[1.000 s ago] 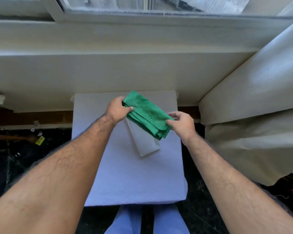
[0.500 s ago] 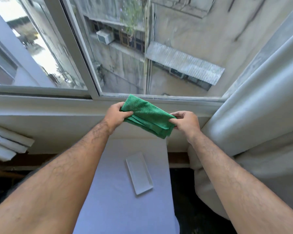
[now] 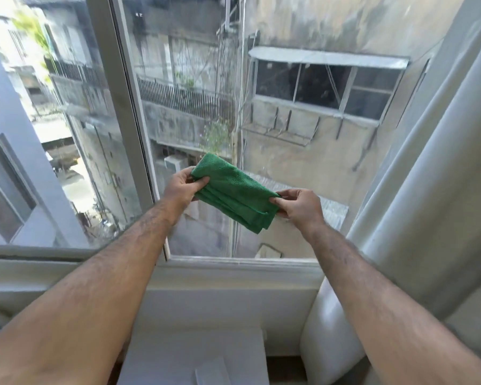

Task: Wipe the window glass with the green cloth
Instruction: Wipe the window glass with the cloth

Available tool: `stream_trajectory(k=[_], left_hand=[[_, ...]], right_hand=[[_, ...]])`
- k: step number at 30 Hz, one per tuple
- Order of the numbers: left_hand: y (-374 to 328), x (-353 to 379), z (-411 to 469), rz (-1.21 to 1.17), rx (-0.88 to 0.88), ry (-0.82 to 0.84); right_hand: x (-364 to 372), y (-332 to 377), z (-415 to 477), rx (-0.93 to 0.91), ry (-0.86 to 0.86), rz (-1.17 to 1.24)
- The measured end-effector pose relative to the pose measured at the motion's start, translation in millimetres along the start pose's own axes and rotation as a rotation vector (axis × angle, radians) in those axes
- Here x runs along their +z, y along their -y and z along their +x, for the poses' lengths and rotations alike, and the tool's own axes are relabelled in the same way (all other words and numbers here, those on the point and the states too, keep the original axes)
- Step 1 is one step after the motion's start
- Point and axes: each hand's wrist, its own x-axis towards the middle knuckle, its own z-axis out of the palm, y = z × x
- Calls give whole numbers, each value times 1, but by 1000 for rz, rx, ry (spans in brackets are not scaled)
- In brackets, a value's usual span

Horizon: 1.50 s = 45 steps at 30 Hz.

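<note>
A folded green cloth (image 3: 232, 191) is held up in front of the window glass (image 3: 303, 129), stretched between both hands. My left hand (image 3: 179, 187) pinches its upper left corner, thumb on top. My right hand (image 3: 299, 205) pinches its lower right end with fingertips. The cloth hangs a little in front of the right pane; whether it touches the glass I cannot tell. A white vertical frame bar (image 3: 125, 107) separates this pane from the left pane (image 3: 53, 134).
A white curtain (image 3: 433, 190) hangs close on the right, beside my right forearm. The white sill (image 3: 233, 268) runs below the glass. Below it stands a pale table (image 3: 192, 354) with a flat white tray (image 3: 213, 373) on it. Buildings show outside.
Both hands have lifted the cloth from just above the table up in front of the glass. My view has tilted up from the table to the window.
</note>
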Motion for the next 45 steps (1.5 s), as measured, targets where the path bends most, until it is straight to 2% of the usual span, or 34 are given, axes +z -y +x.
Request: stream_trajectory(k=[4, 10, 15, 18, 20, 24, 28, 31, 35, 37, 40, 45], left_hand=[[-61, 2, 16, -97, 51, -11], [-145, -1, 30, -32, 262, -88], [-222, -5, 41, 135, 481, -209], [-261, -6, 52, 330, 601, -249], [-285, -7, 60, 476, 663, -289], [-319, -3, 69, 688, 780, -330], [-332, 4, 80, 831, 881, -353], [-325, 11, 89, 948, 937, -421], [-310, 18, 96, 1090, 1023, -837], [-302, 24, 97, 1083, 1148, -816], [-280, 37, 103, 1080, 1138, -673], [-228, 44, 132, 1137, 1168, -745]], right_hand=[[-6, 57, 10, -111, -27, -2], [-14, 139, 23, -276, -77, -58], [-15, 198, 31, -401, -80, -50], [-11, 225, 36, -491, -122, -126], [-16, 239, 37, -627, -216, -293], [-49, 255, 45, -875, -544, -514], [-95, 263, 67, -948, -752, -731], [-120, 261, 90, -978, -806, -874], [-136, 254, 116, -985, -837, -914], [-136, 246, 127, -962, -834, -889], [-133, 234, 144, -989, -836, -849], [-154, 218, 168, -1102, -890, -967]])
